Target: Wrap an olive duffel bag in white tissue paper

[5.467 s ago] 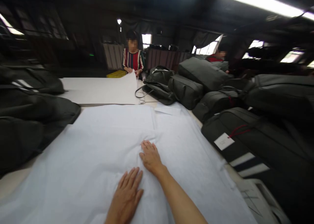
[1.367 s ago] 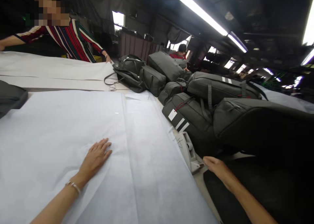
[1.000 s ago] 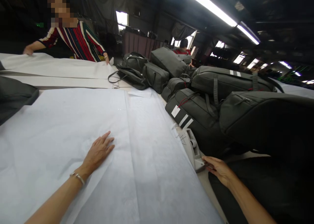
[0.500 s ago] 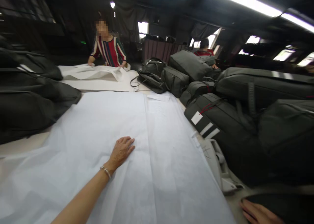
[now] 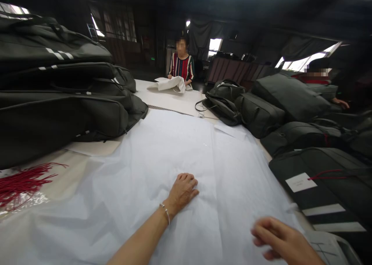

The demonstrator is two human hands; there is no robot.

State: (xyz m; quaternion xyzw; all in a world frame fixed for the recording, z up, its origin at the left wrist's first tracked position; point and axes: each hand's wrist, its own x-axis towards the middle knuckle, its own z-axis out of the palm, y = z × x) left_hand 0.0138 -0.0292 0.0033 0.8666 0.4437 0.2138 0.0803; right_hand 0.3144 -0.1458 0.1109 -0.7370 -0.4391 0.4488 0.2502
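The person's left hand [image 5: 180, 195] is resting on a large, thin white sheet [image 5: 177, 141] spreading over the pale bench [image 5: 71, 170]; its fingers are lying close together on the surface. The blurred right hand [image 5: 279, 236] is hovering over the sheet's right side, fingers partly bending; whether they are gripping anything, one cannot tell.

Left of the left hand [image 5: 182, 191], well apart: loose bundle of red cords [image 5: 27, 181] beside a shiny patch [image 5: 33, 199]. Farther off that side, pile of dark bags [image 5: 58, 114], pale stripes on an upper one. Straight ahead of that hand, far off: co-worker [image 5: 181, 66] in striped top, both hands at a crumpled pale cloth [image 5: 170, 83] over flat pale sheets [image 5: 162, 98]. Beyond the right hand [image 5: 280, 236]: heap of dark-grey bags [image 5: 263, 112]; nearest bears two light bands, white tag [image 5: 300, 182], red string [image 5: 325, 174]. Behind the heap, second person [image 5: 300, 78] in red, partly hidden.
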